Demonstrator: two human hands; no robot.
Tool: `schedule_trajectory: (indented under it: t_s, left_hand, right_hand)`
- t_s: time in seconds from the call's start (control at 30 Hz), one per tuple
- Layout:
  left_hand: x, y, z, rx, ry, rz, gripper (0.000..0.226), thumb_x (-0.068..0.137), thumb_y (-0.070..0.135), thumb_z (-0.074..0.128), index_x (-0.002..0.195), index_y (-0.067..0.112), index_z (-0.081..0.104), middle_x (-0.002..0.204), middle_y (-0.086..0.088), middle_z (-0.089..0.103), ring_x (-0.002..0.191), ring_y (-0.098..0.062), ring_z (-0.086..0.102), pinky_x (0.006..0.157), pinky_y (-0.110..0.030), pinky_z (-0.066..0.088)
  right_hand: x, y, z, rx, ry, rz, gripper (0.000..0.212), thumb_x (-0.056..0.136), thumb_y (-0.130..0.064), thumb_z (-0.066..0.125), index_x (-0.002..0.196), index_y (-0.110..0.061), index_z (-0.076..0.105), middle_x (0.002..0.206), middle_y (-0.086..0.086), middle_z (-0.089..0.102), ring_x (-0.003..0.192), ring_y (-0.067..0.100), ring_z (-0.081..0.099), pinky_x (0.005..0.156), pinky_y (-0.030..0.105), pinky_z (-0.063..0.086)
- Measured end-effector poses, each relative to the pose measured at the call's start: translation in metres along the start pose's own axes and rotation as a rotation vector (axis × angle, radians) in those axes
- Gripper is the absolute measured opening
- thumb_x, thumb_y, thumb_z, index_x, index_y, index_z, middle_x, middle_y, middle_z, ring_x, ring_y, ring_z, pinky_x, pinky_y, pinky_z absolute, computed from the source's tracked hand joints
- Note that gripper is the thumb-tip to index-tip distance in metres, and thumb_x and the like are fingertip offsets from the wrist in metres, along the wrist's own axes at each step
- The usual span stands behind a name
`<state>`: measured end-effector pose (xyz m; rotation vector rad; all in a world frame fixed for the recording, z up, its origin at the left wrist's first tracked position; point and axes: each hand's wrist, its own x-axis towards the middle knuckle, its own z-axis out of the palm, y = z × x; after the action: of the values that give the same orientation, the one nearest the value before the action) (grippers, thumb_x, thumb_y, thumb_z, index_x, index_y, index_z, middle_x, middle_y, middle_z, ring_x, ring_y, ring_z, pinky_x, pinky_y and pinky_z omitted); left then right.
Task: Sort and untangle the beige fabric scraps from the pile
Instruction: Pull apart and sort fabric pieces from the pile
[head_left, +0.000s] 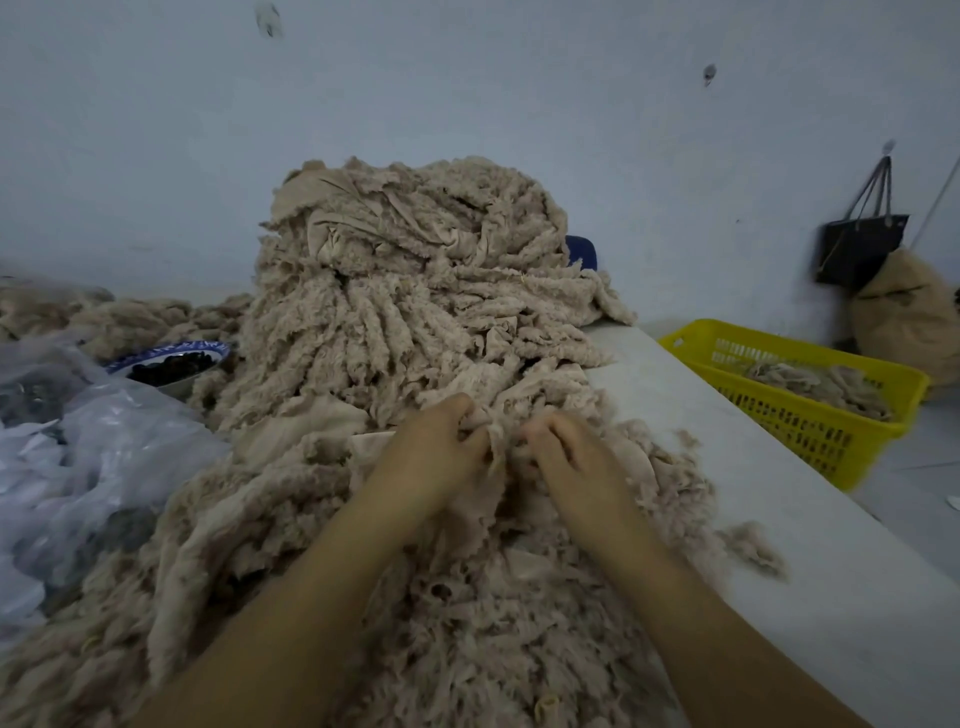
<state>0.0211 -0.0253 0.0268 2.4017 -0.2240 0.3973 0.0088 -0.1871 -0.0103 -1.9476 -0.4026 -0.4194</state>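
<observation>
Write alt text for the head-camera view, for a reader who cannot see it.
The left hand and right hand pinch beige fabric scraps at the foot of a tall pile on a pale table. A yellow basket holding more scraps sits to the right.

White table (737, 467) runs along the right. 1 yellow slotted basket (810, 436) sits off the table's far right edge, lower down. Behind it, 1 black bag (860, 249) hangs by its straps on the pale wall (467, 78), with a tan sack (904, 322) just below. Left side: crumpled clear plastic bag (78, 441), and just behind it 1 blue-and-white bowl (130, 359) holding dark pieces (171, 366), too small to identify. Blue object (582, 252) mostly hidden, centre back.
</observation>
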Motion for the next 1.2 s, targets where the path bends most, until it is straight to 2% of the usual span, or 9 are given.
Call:
schedule_trajectory:
  t_s: [0.13,0.33,0.43,0.5,0.6,0.7,0.87,1.03,1.2]
  left_hand:
    - [0.006,0.003,-0.005,-0.214,0.018,-0.045,0.022,0.094,0.020,0.053,0.075,0.013,0.044,0.067,-0.001,0.043,0.055,-0.011,0.036,0.054,-0.027,0.030]
    - [0.007,0.001,-0.004,-0.479,0.028,-0.174,0.037,0.095,0.022,0.056,0.074,0.025,0.026,0.053,0.008,0.033,0.048,-0.009,0.029,0.048,-0.025,0.025]
    - [0.006,0.000,-0.003,-0.525,0.080,-0.202,0.036,0.096,0.022,0.055,0.103,0.021,0.020,0.041,0.016,0.037,0.037,-0.002,0.032,0.038,-0.015,0.025]
    - [0.006,-0.001,-0.001,-0.476,0.108,-0.186,0.035,0.095,0.023,0.057,0.063,0.024,0.043,0.044,0.015,0.037,0.037,-0.002,0.031,0.038,-0.014,0.024]
    - [0.005,0.001,0.003,-0.415,0.110,-0.166,0.034,0.093,0.026,0.058,0.065,0.019,0.040,0.051,0.012,0.040,0.040,-0.002,0.032,0.039,-0.016,0.027]
    - [0.005,0.002,0.004,-0.403,0.117,-0.177,0.035,0.092,0.021,0.057,0.064,0.019,0.036,0.054,0.009,0.034,0.041,-0.004,0.029,0.039,-0.017,0.025]
    - [0.006,0.001,-0.002,-0.484,0.108,-0.193,0.040,0.093,0.020,0.057,0.059,0.024,0.036,0.044,0.013,0.032,0.039,-0.004,0.027,0.040,-0.018,0.023]
    - [-0.010,0.017,0.014,-0.275,-0.215,0.030,0.027,0.092,0.027,0.061,0.067,0.024,0.050,0.053,0.017,0.051,0.046,0.002,0.042,0.044,-0.011,0.031]
    - [-0.012,0.015,0.013,-0.275,-0.483,0.035,0.027,0.095,0.030,0.058,0.074,0.013,0.055,0.063,0.005,0.046,0.055,-0.008,0.040,0.048,-0.017,0.031]
  right_hand:
    - [-0.003,-0.001,0.005,-0.013,-0.200,0.010,0.052,0.084,-0.081,0.037,0.073,-0.031,0.046,0.076,-0.010,0.043,0.065,-0.001,0.046,0.062,0.014,0.036]
    - [0.005,0.010,0.006,-0.057,-0.087,0.088,0.024,0.099,-0.026,0.049,0.076,-0.026,0.053,0.074,-0.007,0.055,0.063,-0.002,0.049,0.053,0.014,0.036]
    - [0.001,0.005,-0.002,0.125,-0.042,0.229,0.037,0.099,-0.053,0.042,0.079,-0.030,0.062,0.082,-0.006,0.065,0.077,0.004,0.060,0.065,0.016,0.043]
    - [-0.004,-0.001,-0.003,0.186,-0.137,0.201,0.048,0.086,-0.080,0.035,0.083,-0.042,0.064,0.084,-0.022,0.065,0.081,-0.006,0.060,0.072,0.016,0.043]
    - [-0.008,-0.007,0.009,0.043,-0.255,0.047,0.050,0.088,-0.077,0.040,0.076,-0.030,0.049,0.067,-0.019,0.047,0.060,-0.004,0.045,0.057,0.013,0.035]
    - [-0.001,-0.002,0.014,-0.046,-0.162,0.000,0.044,0.100,-0.054,0.036,0.075,-0.020,0.050,0.066,-0.012,0.045,0.058,-0.002,0.043,0.055,0.015,0.035]
    - [0.014,0.021,-0.016,0.144,0.148,0.282,0.050,0.091,-0.067,0.037,0.056,-0.032,0.044,0.052,-0.009,0.042,0.048,0.005,0.038,0.055,0.029,0.031]
    - [0.011,0.018,-0.002,0.416,-0.128,0.404,0.066,0.075,-0.085,0.047,0.068,-0.024,0.072,0.063,0.001,0.068,0.070,0.019,0.067,0.083,0.041,0.054]
    - [0.013,0.013,-0.004,0.515,-0.030,0.516,0.031,0.097,-0.036,0.057,0.105,-0.010,0.071,0.102,0.017,0.074,0.097,0.028,0.072,0.091,0.045,0.057]
